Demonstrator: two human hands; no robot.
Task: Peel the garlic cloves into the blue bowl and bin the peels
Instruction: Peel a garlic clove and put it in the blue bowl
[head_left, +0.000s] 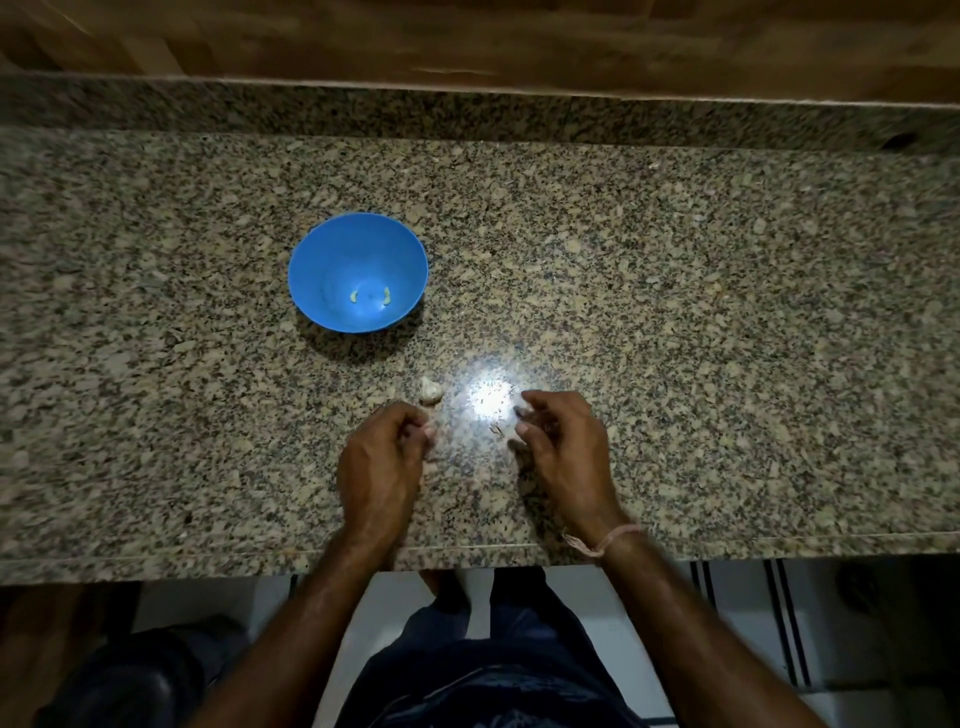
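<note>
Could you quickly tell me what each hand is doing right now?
Left hand: curled; whether it holds anything cannot be told.
Right hand: open, holding nothing.

No text, label, brand, number or sign is showing legibly anywhere in this view.
</note>
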